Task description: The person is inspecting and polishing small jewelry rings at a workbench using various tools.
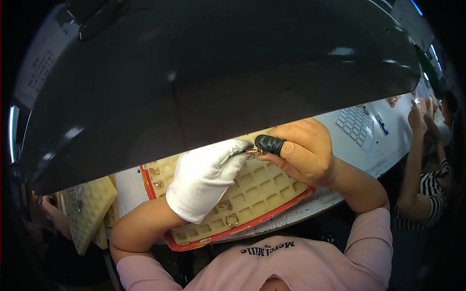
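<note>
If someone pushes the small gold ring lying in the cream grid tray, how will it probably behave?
The gold ring looks thin and small, so it is probably light and would slide easily. The tray cell walls around it would likely stop it from rolling away. Being metal, it probably stays stiff.

Small gold ring (253, 151) pinched between both hands above cream grid tray (262, 186); more gold rings (231, 219) sit in tray cells, red-rimmed.

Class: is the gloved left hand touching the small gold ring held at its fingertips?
Touching. The head view shows the left hand and right hand pinching the ring together, no gap, above the tray.
</note>
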Tool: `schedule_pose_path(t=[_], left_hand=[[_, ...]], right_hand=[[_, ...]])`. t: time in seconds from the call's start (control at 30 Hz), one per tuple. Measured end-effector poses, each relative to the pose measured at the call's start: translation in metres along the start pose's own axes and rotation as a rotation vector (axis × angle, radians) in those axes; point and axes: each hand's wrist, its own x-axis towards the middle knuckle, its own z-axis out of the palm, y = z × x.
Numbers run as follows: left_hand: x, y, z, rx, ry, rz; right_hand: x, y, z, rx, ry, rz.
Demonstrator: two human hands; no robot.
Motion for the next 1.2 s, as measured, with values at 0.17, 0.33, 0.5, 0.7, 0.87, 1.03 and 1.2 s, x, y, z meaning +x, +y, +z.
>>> schedule_pose_path(t=[0.17, 0.33, 0.5, 0.7, 0.87, 1.03, 1.2], left_hand=[[-0.001, 0.0, -0.001, 0.02, -0.013, -0.001], [-0.001, 0.0, -0.001, 0.01, -0.006, 0.012], [0.002, 0.007, -0.003, 0.02, -0.042, -0.061], [0.003, 0.004, -0.002, -0.04, -0.133, -0.127], [0.001, 0.007, -0.001, 0.172, -0.029, 0.038], [-0.002, 0.001, -0.001, 0.107, -0.038, -0.003], [-0.001, 0.002, -0.005, 0.067, -0.053, -0.024]], right_hand=[[-0.002, 0.001, 0.002, 0.008, -0.004, 0.001], [0.0, -0.002, 0.001, -0.014, -0.001, 0.004], [-0.001, -0.001, 0.002, -0.011, -0.013, 0.01], [-0.007, -0.002, 0.009, 0.021, -0.058, -0.038], [-0.005, -0.004, 0.006, -0.045, -0.054, 0.013], [0.003, -0.004, -0.006, -0.08, -0.031, 0.015], [-0.003, 0.0, 0.002, -0.028, 0.005, 0.024]])
